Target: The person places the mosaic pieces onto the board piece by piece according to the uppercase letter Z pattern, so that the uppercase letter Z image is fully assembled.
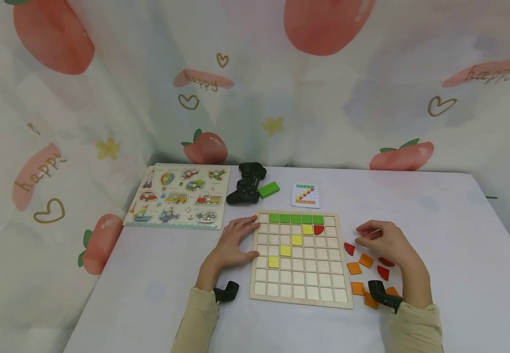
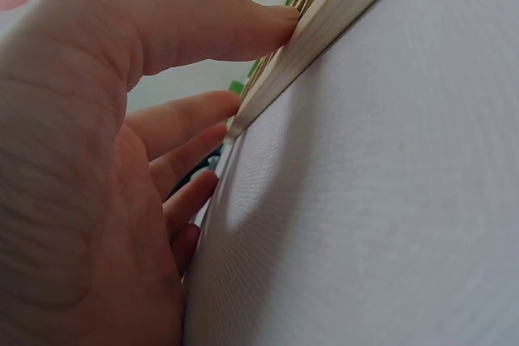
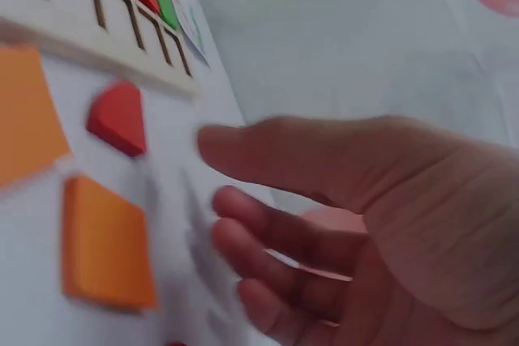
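Note:
My left hand touches the left edge of a wooden grid board with thumb and fingertips, as the left wrist view also shows. A row of green square tiles lies along the board's top row. Several yellow tiles run diagonally below it, with a red quarter-round piece beside the uppermost one. To the right of the board, my right hand hovers with fingers loosely bent and nothing between them. A loose red quarter-round piece and an orange square tile lie near its fingertips.
More orange tiles and red pieces lie scattered right of the board, some under the right wrist. Behind the board are a pattern card, a green block and a black game controller. A vehicle puzzle board lies back left.

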`<state>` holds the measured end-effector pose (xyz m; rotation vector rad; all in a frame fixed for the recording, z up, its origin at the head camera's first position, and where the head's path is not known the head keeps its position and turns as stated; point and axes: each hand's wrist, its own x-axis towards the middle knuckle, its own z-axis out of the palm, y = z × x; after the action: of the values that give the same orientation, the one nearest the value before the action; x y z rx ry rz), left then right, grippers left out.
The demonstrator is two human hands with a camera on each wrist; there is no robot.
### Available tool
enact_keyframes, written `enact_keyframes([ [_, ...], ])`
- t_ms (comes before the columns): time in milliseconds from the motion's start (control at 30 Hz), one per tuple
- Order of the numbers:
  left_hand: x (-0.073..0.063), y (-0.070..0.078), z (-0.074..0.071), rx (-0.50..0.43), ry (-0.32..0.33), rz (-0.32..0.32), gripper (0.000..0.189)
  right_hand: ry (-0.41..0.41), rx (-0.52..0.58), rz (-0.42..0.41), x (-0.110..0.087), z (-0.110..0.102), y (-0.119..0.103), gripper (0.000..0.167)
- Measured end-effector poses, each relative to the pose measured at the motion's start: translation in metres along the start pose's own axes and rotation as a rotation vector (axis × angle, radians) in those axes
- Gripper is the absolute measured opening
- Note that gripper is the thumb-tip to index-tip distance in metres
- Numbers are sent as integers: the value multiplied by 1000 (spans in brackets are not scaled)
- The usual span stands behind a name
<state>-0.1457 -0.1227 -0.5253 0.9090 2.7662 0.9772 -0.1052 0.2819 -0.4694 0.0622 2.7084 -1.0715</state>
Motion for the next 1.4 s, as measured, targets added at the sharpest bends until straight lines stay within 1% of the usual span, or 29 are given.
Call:
enact_keyframes([
  [67,-2,-1,0,1,2,-10,75,-32,8,-4,-2,-3,2,37],
  [133,-3,-2,0,1,1,-20,75,-56,2,-12,-2,-2,0,38],
  [267,-5,-4,-1,-3,-1,-31,75,-102,-17,-18,4,8,-7,39],
  [333,-6,-4,-1,-10,-2,-28,75,-112,-30,-11,6,12,-10,35],
  [500,-6,-3,0,-14,-4,-25,75,-78,-55,-21,7,15,-11,24],
  [633,-7,-2,1,-13,-9,-33,74,-68,-32,-31,9,20,-11,19],
  [733,-6,-1,1,-12,-8,-26,74,-50,-26,-33,10,22,-11,17],
  [900,-4,0,0,-11,0,2,74,-13,-4,-5,9,21,-16,21],
  [967,-3,0,-1,-11,4,10,74,3,3,-24,9,22,-20,21],
  [1067,-2,1,-1,-5,3,8,74,27,-2,-87,11,28,-31,19],
  [1233,-1,1,-2,-12,-4,1,74,25,-9,-178,17,48,-48,16],
  [1400,0,0,-2,-18,3,5,75,34,-17,-297,21,65,-56,12],
])
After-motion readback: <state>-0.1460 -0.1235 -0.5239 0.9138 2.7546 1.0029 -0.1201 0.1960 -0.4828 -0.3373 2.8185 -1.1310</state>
